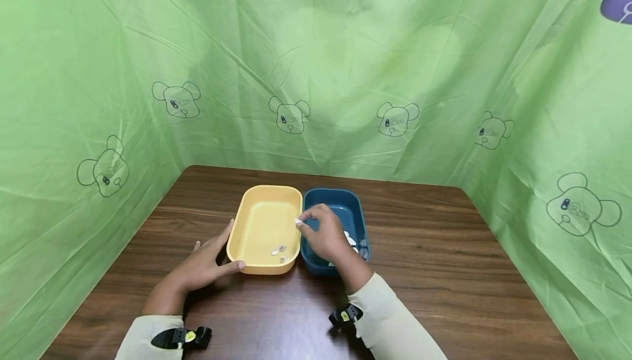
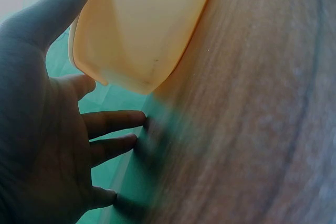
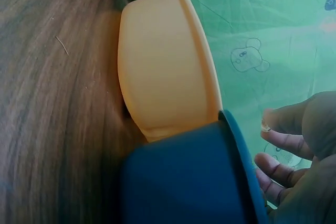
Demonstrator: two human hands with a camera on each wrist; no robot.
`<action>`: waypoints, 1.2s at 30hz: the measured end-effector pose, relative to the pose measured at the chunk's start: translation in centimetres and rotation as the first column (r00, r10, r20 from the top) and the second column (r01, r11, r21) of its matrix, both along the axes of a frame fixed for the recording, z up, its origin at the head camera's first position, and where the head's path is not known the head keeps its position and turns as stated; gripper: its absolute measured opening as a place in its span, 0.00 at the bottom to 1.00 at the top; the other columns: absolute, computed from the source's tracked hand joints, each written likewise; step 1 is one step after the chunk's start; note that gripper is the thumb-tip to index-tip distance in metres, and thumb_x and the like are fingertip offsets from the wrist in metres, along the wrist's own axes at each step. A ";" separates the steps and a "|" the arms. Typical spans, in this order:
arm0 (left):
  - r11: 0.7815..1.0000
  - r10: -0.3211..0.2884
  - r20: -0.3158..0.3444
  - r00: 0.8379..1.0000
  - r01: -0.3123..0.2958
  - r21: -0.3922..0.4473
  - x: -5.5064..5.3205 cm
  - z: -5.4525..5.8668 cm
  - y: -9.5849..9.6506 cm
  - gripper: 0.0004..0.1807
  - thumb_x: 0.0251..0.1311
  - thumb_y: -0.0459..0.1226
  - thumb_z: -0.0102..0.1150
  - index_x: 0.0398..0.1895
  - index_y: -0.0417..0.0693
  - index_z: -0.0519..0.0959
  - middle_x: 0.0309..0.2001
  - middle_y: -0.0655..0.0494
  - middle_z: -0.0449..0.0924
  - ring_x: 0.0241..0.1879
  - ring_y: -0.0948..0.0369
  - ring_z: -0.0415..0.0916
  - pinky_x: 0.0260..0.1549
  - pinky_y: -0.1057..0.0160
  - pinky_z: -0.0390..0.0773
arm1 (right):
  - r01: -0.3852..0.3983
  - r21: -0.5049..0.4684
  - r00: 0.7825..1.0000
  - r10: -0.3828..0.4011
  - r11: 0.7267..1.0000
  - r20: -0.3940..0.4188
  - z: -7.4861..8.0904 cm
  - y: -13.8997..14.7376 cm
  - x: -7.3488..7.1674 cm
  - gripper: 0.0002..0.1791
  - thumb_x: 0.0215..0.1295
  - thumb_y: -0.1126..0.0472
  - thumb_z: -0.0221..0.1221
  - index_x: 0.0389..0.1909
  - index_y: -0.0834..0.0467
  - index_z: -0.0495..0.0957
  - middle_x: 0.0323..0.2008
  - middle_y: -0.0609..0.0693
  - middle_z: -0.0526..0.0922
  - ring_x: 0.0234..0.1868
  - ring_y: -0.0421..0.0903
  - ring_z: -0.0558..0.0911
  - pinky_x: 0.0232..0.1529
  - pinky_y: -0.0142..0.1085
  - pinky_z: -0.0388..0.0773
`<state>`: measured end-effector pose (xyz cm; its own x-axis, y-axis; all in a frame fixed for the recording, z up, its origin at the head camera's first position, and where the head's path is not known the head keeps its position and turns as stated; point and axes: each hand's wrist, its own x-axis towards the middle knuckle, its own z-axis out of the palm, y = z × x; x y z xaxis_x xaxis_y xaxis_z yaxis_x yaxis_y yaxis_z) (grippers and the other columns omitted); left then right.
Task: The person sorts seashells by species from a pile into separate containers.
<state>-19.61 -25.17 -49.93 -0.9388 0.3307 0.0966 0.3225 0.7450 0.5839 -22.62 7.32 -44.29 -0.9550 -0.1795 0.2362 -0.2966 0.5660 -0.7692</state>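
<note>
My right hand (image 1: 326,234) pinches a small white shell-like piece (image 1: 298,221) between thumb and fingertips, above the rim where two bins meet. In the right wrist view the piece (image 3: 265,126) shows as a pale bit at the fingertips. My left hand (image 1: 207,264) rests against the near left corner of the yellow bin (image 1: 264,212), thumb at its rim and the other fingers fairly straight beside its left wall. Several small shell-like pieces (image 1: 282,248) lie in that bin's near right part. Under my right hand, the dark blue bin (image 1: 340,198) holds several white and greyish pieces (image 1: 349,239).
Both bins stand side by side on a brown wood-grain table (image 1: 424,272). Green sheeting (image 1: 345,74) printed with bear heads hangs behind and along both sides of the table. Each wrist wears a black strap (image 1: 180,338) over a pale sleeve.
</note>
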 end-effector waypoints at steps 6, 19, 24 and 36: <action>1.000 0.001 0.007 1.000 -0.001 -0.004 0.0 0.0 0.0 0.62 0.65 0.59 0.71 0.91 0.45 0.46 0.86 0.36 0.58 0.79 0.26 0.63 0.67 0.08 0.49 | -0.021 -0.008 0.999 0.021 1.000 0.026 -0.4 -0.4 -0.1 0.04 0.74 0.60 0.70 0.43 0.57 0.89 0.55 0.57 0.83 0.63 0.63 0.82 0.65 0.57 0.79; 1.000 0.005 0.011 1.000 -0.005 0.002 -0.1 -0.2 -0.1 0.62 0.66 0.60 0.70 0.92 0.50 0.44 0.87 0.36 0.56 0.80 0.25 0.61 0.68 0.08 0.47 | -0.031 -0.003 0.999 0.031 1.000 0.020 -0.2 0.5 -0.1 0.11 0.72 0.63 0.71 0.51 0.63 0.88 0.56 0.58 0.84 0.61 0.61 0.82 0.64 0.56 0.80; 1.000 0.008 0.007 1.000 -0.008 0.007 0.0 -0.1 0.0 0.62 0.65 0.59 0.71 0.91 0.47 0.45 0.85 0.36 0.59 0.79 0.25 0.62 0.67 0.08 0.48 | -0.030 0.002 0.999 0.030 1.000 0.030 0.0 0.8 -0.2 0.11 0.73 0.62 0.71 0.51 0.62 0.88 0.56 0.58 0.83 0.61 0.63 0.81 0.63 0.57 0.80; 1.000 0.002 0.010 1.000 -0.002 0.016 0.1 0.0 0.0 0.63 0.65 0.57 0.72 0.91 0.42 0.45 0.86 0.34 0.55 0.80 0.25 0.60 0.67 0.08 0.46 | 0.013 0.021 0.999 -0.014 1.000 0.033 0.0 2.7 -0.2 0.12 0.73 0.60 0.71 0.52 0.61 0.88 0.55 0.57 0.84 0.60 0.61 0.81 0.62 0.55 0.80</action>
<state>-19.51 -25.12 -49.91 -0.9404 0.3274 0.0921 0.3151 0.7365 0.5986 -22.83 9.99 -44.30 -0.9645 -0.1710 0.2011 -0.2637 0.5858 -0.7663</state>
